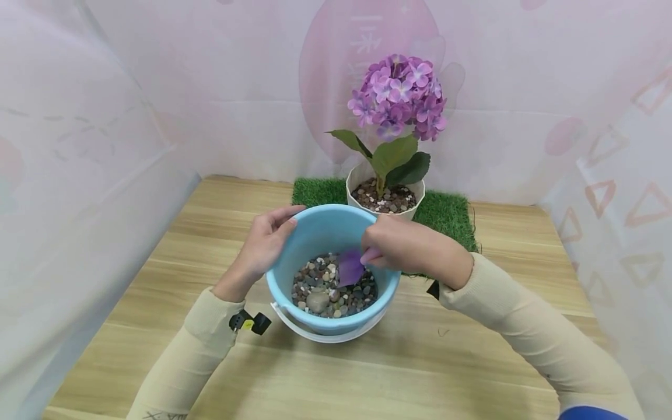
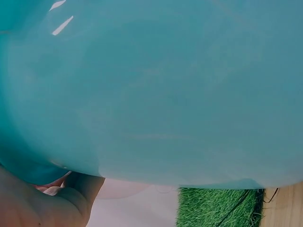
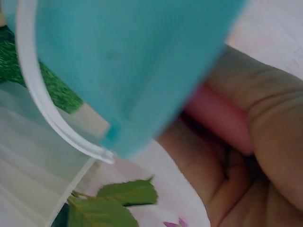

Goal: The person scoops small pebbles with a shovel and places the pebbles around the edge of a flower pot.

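Note:
A light blue bucket (image 1: 283,291) with a white handle (image 1: 336,338) stands tilted toward me on the wooden table. Pebbles (image 1: 315,286) of mixed colours cover its bottom, among them one larger grey stone (image 1: 317,301). My left hand (image 1: 265,239) grips the bucket's rim at the upper left; the left wrist view is mostly filled by the bucket's outer wall (image 2: 165,104). Over the right rim, my right hand (image 1: 406,245) holds the pink handle of a small purple shovel (image 1: 350,268), its blade down at the pebbles. The right wrist view shows fingers curled round that handle (image 3: 220,118).
Behind the bucket, a white pot (image 1: 357,178) holds a purple hydrangea (image 1: 399,96) with green leaves and small stones. It stands on a green turf mat (image 1: 451,221). Printed cloth walls (image 1: 236,70) surround the wooden table (image 1: 194,216).

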{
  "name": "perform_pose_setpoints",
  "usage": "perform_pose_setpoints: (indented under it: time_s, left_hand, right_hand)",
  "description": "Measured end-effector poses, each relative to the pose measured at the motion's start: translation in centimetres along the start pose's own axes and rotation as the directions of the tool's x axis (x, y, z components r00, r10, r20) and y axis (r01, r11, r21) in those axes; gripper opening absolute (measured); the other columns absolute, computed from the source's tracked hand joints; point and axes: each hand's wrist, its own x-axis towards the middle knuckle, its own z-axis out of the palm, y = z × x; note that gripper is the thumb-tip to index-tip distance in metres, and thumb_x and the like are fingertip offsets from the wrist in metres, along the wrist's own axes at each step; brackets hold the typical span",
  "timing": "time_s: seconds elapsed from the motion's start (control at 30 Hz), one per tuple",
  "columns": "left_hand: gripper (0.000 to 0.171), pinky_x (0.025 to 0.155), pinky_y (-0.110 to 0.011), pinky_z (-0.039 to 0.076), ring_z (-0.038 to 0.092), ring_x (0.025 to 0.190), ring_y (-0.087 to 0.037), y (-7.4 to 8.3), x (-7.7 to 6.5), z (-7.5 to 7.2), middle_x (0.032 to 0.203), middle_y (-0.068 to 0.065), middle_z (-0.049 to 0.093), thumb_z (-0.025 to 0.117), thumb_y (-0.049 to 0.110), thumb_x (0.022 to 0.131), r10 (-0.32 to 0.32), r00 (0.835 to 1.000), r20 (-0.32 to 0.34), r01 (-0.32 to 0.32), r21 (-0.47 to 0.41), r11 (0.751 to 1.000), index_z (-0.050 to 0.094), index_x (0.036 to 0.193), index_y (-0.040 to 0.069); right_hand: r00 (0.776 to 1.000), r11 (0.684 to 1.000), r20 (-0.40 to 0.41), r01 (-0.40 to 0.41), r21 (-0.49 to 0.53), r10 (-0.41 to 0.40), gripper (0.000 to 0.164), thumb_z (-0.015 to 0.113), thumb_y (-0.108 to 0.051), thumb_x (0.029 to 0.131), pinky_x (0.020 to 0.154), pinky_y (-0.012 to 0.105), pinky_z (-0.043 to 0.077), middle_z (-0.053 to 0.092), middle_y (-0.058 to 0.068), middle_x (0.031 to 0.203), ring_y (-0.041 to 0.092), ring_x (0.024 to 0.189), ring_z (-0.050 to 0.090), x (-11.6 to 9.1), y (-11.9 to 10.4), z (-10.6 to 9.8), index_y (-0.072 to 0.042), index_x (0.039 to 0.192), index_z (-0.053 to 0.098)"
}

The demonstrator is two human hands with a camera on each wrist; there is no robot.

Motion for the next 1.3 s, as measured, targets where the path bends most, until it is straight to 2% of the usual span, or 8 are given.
perform_pose_setpoints:
  time_s: [0.13, 0.37, 0.47, 0.8, 1.07, 1.3]
  left_hand:
    - [0.04, 0.088, -0.047, 0.068, 0.073, 0.117, -0.04, 0.0, 0.0, -0.1, 0.139, -0.02, 0.068, 0.049, 0.02, 0.112, 0.004, 1.0, -0.007, -0.004, -0.002, 1.0, 0.058, 0.15, 0.009]
    - [0.041, 0.088, -0.047, 0.068, 0.074, 0.117, -0.041, 0.2, -0.1, -0.1, 0.139, -0.021, 0.068, 0.049, 0.019, 0.112, 0.012, 1.0, -0.005, -0.012, -0.009, 1.0, 0.057, 0.15, 0.007]
    - [0.04, 0.088, -0.048, 0.067, 0.074, 0.117, -0.04, 0.2, -0.1, -0.1, 0.139, -0.021, 0.069, 0.049, 0.019, 0.112, 0.009, 1.0, -0.011, -0.009, -0.009, 1.0, 0.057, 0.15, 0.008]
    - [0.04, 0.09, -0.049, 0.067, 0.072, 0.119, -0.04, -0.4, 0.1, 0.0, 0.139, -0.02, 0.069, 0.049, 0.019, 0.112, 0.005, 1.0, -0.016, -0.005, -0.022, 1.0, 0.058, 0.149, 0.009]
    - [0.039, 0.089, -0.047, 0.067, 0.074, 0.117, -0.039, -0.6, -0.4, 0.5, 0.137, -0.02, 0.07, 0.051, 0.02, 0.112, 0.008, 1.0, -0.01, -0.009, -0.036, 0.999, 0.059, 0.148, 0.01]
    - [0.039, 0.089, -0.047, 0.067, 0.074, 0.115, -0.04, -0.2, -0.2, 0.3, 0.136, -0.021, 0.071, 0.051, 0.017, 0.111, 0.05, 0.998, -0.025, -0.051, -0.017, 0.999, 0.06, 0.147, 0.007]
  right_hand:
    - [0.999, 0.999, -0.009, 0.035, -0.006, -0.035, 0.025, 0.08, -0.011, 0.093, 0.055, 0.016, 0.052, 0.065, -0.004, 0.064, 0.005, 0.056, 0.058, 0.6, 0.4, 0.6, -0.011, 0.071, 0.069]
    - [0.991, 0.995, -0.088, 0.102, 0.021, -0.1, 0.022, 0.081, -0.008, 0.09, 0.06, 0.022, 0.054, 0.066, -0.003, 0.064, 0.005, 0.058, 0.055, 1.3, 1.5, 1.8, -0.009, 0.071, 0.071]
    - [0.989, 0.993, -0.098, 0.113, 0.046, -0.108, 0.017, 0.079, -0.006, 0.091, 0.06, 0.019, 0.056, 0.07, -0.001, 0.067, 0.005, 0.058, 0.059, 1.9, 1.7, 2.5, -0.008, 0.074, 0.074]
    - [0.995, 0.987, -0.064, 0.085, 0.135, -0.076, 0.004, 0.077, -0.002, 0.092, 0.075, 0.018, 0.063, 0.082, 0.009, 0.088, 0.015, 0.078, 0.078, 2.8, 1.5, 3.4, -0.003, 0.093, 0.081]
    - [0.994, 0.974, -0.08, 0.086, 0.211, -0.071, 0.005, 0.079, -0.004, 0.092, 0.076, 0.019, 0.064, 0.082, 0.01, 0.09, 0.015, 0.083, 0.08, 2.5, 1.6, 3.8, -0.001, 0.094, 0.082]
    - [0.992, 0.975, -0.103, 0.098, 0.199, -0.078, 0.006, 0.078, -0.007, 0.093, 0.073, 0.017, 0.063, 0.082, 0.007, 0.089, 0.01, 0.08, 0.079, 3.0, 1.0, 4.1, -0.003, 0.094, 0.082]
